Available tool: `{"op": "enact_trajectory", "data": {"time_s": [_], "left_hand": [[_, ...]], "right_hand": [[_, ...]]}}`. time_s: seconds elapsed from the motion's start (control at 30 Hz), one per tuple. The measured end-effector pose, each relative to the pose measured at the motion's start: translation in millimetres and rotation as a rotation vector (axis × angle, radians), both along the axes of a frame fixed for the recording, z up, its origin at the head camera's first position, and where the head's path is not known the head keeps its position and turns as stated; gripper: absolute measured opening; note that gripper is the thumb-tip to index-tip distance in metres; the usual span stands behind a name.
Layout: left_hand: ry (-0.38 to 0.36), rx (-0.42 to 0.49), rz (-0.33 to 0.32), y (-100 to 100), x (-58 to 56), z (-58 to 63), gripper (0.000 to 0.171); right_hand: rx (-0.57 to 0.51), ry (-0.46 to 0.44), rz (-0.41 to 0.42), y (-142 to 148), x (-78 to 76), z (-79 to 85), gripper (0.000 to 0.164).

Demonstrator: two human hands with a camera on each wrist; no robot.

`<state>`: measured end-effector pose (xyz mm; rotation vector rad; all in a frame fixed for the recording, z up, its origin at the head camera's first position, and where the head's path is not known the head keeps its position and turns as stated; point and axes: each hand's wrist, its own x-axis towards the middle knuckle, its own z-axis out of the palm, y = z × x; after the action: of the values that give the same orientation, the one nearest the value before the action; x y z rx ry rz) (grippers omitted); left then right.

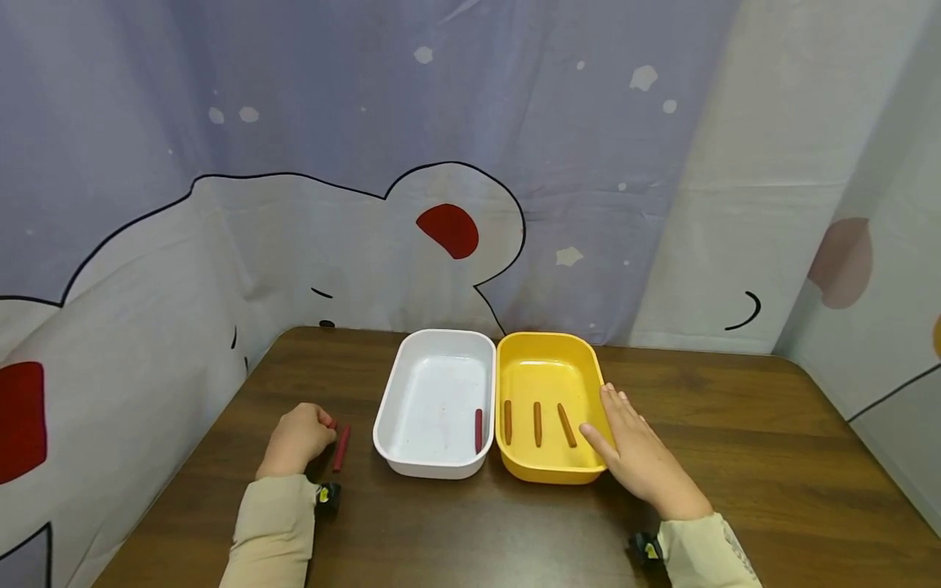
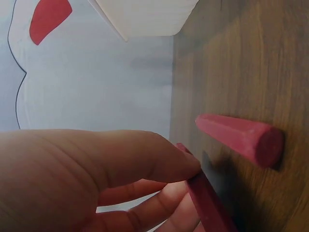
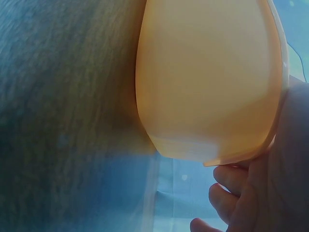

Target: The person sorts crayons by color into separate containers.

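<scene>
My left hand (image 1: 296, 438) pinches a dark red crayon (image 2: 209, 203) between thumb and fingers, at the left side of the table. Just right of it, a second red crayon (image 1: 341, 449) lies on the wood. Another red crayon (image 1: 479, 431) is inside the white tray (image 1: 434, 470), along its right wall. My right hand (image 1: 638, 453) rests at the right rim of the yellow tray (image 1: 547, 476) with fingers extended and thumb over the edge. In that tray lie three orange-brown crayons (image 1: 537, 425), spaced apart.
Both trays stand side by side near the back of the brown wooden table (image 1: 412, 531). Behind the table hangs a printed curtain (image 1: 353, 253), which also runs along its left and right sides. Dark wrist cameras (image 1: 327, 497) sit at both cuffs.
</scene>
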<state>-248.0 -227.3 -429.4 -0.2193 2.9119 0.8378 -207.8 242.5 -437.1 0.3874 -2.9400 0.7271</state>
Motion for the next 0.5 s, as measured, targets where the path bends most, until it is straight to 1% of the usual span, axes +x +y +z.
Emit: {"op": "enact_trajectory", "data": {"time_s": [0.2,0.4,0.5], "left_hand": [[0.044,0.003,0.004,0.3,0.6,1.1,0.015],[0.038,0.021,0.027,-0.9,-0.1,1.4,0.015],[0.049,0.03,0.031,-1.1,-0.5,1.7,0.018]], "right_hand": [[0.001,-0.003,0.005,-0.4,0.3,0.3,0.079],[0.001,-0.003,0.007,0.2,-0.7,-0.8,0.079],[0.002,0.0,0.009,-0.2,-0.6,-0.8,0.08]]}}
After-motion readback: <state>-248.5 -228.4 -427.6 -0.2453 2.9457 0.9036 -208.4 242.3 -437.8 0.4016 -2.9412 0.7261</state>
